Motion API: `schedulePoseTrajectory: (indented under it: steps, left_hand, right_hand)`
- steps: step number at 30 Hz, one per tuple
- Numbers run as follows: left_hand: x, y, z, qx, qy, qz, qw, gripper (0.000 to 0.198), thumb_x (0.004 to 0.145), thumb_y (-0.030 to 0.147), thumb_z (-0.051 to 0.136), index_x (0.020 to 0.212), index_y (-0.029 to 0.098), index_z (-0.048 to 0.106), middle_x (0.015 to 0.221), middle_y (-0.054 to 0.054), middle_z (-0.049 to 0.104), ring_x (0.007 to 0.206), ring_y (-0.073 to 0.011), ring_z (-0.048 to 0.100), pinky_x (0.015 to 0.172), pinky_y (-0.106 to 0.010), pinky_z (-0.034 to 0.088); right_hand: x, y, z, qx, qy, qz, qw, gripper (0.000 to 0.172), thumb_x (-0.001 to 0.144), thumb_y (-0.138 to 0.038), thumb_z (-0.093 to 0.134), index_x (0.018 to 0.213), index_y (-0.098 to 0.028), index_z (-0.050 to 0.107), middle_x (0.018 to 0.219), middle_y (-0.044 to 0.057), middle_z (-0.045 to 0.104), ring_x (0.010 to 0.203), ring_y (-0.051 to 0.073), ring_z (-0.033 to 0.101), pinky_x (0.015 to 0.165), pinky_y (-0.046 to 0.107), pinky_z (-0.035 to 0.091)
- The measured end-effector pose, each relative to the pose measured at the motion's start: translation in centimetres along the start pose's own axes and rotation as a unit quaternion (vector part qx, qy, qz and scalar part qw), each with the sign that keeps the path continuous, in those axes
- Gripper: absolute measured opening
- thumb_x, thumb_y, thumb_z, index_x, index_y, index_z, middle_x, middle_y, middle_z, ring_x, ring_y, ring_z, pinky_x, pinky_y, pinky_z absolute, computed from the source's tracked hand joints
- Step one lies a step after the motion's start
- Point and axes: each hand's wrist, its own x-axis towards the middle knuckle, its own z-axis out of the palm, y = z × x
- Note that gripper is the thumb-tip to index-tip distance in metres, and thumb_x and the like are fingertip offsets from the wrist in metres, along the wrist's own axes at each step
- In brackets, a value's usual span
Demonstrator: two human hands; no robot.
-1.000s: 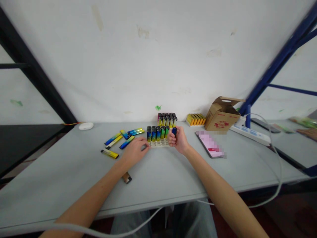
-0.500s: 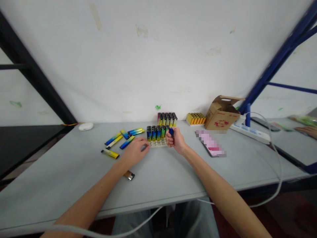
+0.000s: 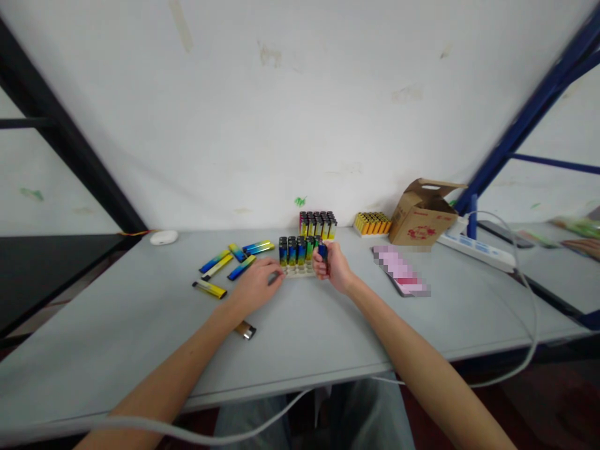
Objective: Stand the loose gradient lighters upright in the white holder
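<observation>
My right hand (image 3: 332, 269) is clamped on one blue lighter (image 3: 322, 251), upright at the right edge of the tray (image 3: 297, 272). My left hand (image 3: 255, 284) rests against the tray's left corner, and I cannot tell whether it grips anything. Six loose lighters (image 3: 241, 269) lie left of it, and one brown lighter (image 3: 245, 329) lies by my forearm. The tray's own lighters are too small to count.

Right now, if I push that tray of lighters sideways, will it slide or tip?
The tray probably slides easily: it sits low on a smooth table. The lighters stand upright in slots, so they likely stay put, though a jerk might topple some.
</observation>
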Motion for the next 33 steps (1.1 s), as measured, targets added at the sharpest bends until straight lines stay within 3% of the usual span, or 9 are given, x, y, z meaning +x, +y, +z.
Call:
schedulePoseTrajectory:
  steps: [6, 13, 17, 27, 33]
  left_hand:
    - [0.0, -0.1, 0.2, 0.001, 0.014, 0.004, 1.000, 0.023, 0.089, 0.026, 0.048, 0.086, 0.016, 0.069, 0.096, -0.009, 0.068, 0.094, -0.0232, 0.062, 0.090, -0.039, 0.049]
    - [0.0, 0.1, 0.1, 0.008, 0.019, 0.002, 1.000, 0.021, 0.089, 0.026, 0.050, 0.086, 0.017, 0.068, 0.094, -0.009, 0.068, 0.093, -0.0232, 0.062, 0.089, -0.038, 0.049]
    - [0.0, 0.1, -0.1, 0.019, 0.018, 0.001, 1.000, 0.022, 0.089, 0.026, 0.049, 0.084, 0.016, 0.068, 0.092, -0.009, 0.068, 0.090, -0.0234, 0.062, 0.086, -0.039, 0.049]
    - [0.0, 0.3, -0.1, 0.013, 0.019, 0.002, 1.000, 0.023, 0.090, 0.026, 0.049, 0.083, 0.016, 0.068, 0.090, -0.009, 0.068, 0.089, -0.0229, 0.062, 0.086, -0.038, 0.048]
    - [0.0, 0.5, -0.4, 0.007, 0.015, 0.001, 1.000, 0.023, 0.090, 0.026, 0.048, 0.083, 0.016, 0.067, 0.091, -0.009, 0.067, 0.088, -0.0222, 0.062, 0.086, -0.037, 0.049]
  right_hand:
    - [-0.5, -0.1, 0.3, -0.005, -0.041, -0.017, 0.999, 0.041, 0.080, -0.060, 0.032, 0.073, -0.021, 0.044, 0.048, -0.008, 0.033, 0.038, 0.008, 0.025, 0.037, 0.019, 0.016]
    - [-0.5, -0.1, 0.0, -0.008, -0.034, -0.079, 0.996, 0.019, 0.078, -0.036, 0.049, 0.089, -0.020, 0.049, 0.063, -0.004, 0.053, 0.044, 0.010, 0.045, 0.039, 0.020, 0.027]
    - [-0.4, 0.2, -0.4, -0.051, -0.024, -0.116, 0.992, 0.024, 0.083, -0.041, 0.056, 0.093, -0.019, 0.055, 0.068, -0.002, 0.057, 0.052, 0.011, 0.053, 0.043, 0.021, 0.036]
    - [-0.9, 0.1, 0.1, 0.002, -0.066, -0.068, 0.995, 0.030, 0.085, -0.045, 0.063, 0.095, -0.018, 0.060, 0.083, 0.004, 0.068, 0.072, 0.015, 0.066, 0.067, 0.028, 0.052]
    - [-0.9, 0.0, 0.0, -0.011, -0.079, -0.080, 0.994, 0.034, 0.084, -0.049, 0.063, 0.098, -0.019, 0.062, 0.090, 0.006, 0.069, 0.078, 0.017, 0.065, 0.069, 0.030, 0.051]
